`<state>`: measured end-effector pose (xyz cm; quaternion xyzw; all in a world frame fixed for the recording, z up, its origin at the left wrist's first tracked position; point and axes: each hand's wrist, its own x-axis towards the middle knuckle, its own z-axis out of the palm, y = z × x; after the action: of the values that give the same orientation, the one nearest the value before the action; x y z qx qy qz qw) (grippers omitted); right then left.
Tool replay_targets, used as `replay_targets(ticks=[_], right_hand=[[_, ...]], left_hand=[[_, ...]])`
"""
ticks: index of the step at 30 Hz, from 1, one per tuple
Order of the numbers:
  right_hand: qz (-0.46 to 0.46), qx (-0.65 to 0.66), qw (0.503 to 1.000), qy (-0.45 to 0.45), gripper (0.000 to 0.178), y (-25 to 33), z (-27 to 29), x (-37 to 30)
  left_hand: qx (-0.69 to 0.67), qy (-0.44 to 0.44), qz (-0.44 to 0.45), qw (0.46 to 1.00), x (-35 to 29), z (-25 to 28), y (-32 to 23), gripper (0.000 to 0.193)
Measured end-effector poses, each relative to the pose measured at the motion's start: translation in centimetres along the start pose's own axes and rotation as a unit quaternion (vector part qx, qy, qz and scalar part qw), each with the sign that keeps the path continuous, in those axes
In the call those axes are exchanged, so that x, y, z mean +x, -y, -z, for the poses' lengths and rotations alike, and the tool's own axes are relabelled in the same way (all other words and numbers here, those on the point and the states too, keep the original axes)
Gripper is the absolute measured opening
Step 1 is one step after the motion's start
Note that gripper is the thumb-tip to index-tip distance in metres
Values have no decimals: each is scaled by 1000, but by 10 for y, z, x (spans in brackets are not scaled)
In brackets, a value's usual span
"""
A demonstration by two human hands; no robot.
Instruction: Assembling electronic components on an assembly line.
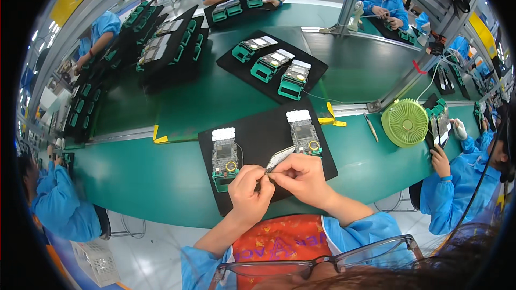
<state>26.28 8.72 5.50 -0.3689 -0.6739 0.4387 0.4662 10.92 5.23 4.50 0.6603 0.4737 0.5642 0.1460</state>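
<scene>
Above a black foam pad [258, 131], both hands meet at the lower end of a tilted circuit board [281, 156] with a pale face. My left hand [250, 190] pinches that end between thumb and fingertips, while my right hand [305, 180] grips the side nearest it. Whatever small part lies between the touching fingertips is hidden. To the left of my hands, a populated circuit board [224, 153] rests in a green frame [221, 181] on the pad. Another populated circuit board [305, 131] lies at the pad's right, its lower end partly behind my right hand.
Beyond the pad, a second black pad [228, 64] on the green conveyor carries three boards in green frames. Right of me stand a green fan [405, 123] and a pen-like tool [371, 128]. A metal post [398, 86] rises nearby. Co-workers sit around the line.
</scene>
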Motion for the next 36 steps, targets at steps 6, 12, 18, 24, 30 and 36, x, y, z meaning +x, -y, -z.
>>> replay_targets(ticks=[6, 12, 18, 24, 30, 36], right_hand=[[-22, -18, 1000, -15, 6, -6, 16, 2], [11, -75, 987, -143, 14, -30, 37, 17], [-41, -300, 937, -175, 36, -76, 78, 22], [-232, -368, 898, -64, 59, -81, 76, 28], [-227, -323, 917, -57, 64, -81, 79, 25], [-215, -220, 951, -14, 62, -74, 61, 20]], left_hand=[[-54, 29, 52, 997, 8, -14, 2, 8], [47, 40, 117, 991, 11, -17, 55, 20], [65, 69, 123, 988, 23, -2, 35, 45], [-367, 331, 80, 866, 41, 14, -39, 58], [-514, 514, 301, 617, 49, -2, -73, 65], [-405, 539, 156, 722, 68, 4, -82, 60]])
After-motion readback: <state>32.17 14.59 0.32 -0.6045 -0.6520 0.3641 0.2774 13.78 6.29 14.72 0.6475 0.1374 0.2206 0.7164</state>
